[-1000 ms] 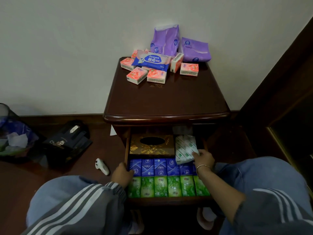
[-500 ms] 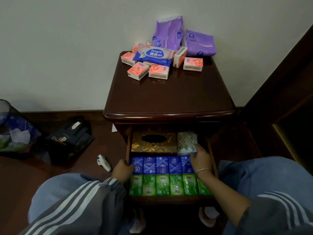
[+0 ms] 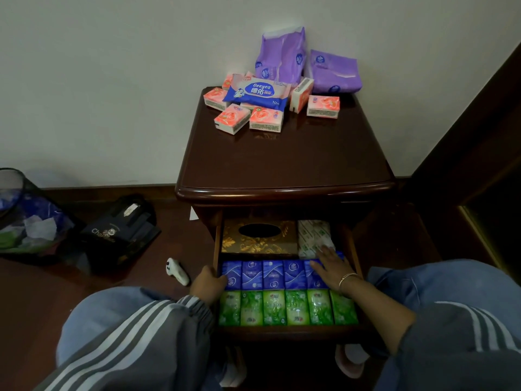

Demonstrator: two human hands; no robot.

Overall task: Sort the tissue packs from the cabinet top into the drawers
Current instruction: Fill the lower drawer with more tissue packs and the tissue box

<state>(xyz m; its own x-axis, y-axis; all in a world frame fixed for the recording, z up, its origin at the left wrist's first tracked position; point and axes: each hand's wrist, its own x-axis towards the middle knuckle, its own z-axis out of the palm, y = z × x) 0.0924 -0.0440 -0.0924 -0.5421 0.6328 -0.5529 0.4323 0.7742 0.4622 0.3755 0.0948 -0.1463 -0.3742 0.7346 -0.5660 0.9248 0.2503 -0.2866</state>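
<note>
The open drawer of the dark wooden cabinet holds a row of blue tissue packs, a row of green packs, a gold tissue box and a white-green pack. My right hand lies flat, fingers spread, on the rightmost blue packs and touches the white-green pack. My left hand grips the drawer's left edge beside the blue row. At the back of the cabinet top lie several pink packs, a blue wipes pack and two purple bags.
A mesh waste bin and a dark bag stand on the floor at the left. A small white device lies beside the drawer. My knees flank the drawer. A dark door frame rises at the right.
My right hand set the white-green pack down into the drawer's back right corner, let go of it, and now lies flat on the blue packs. My left hand stayed on the drawer edge.
</note>
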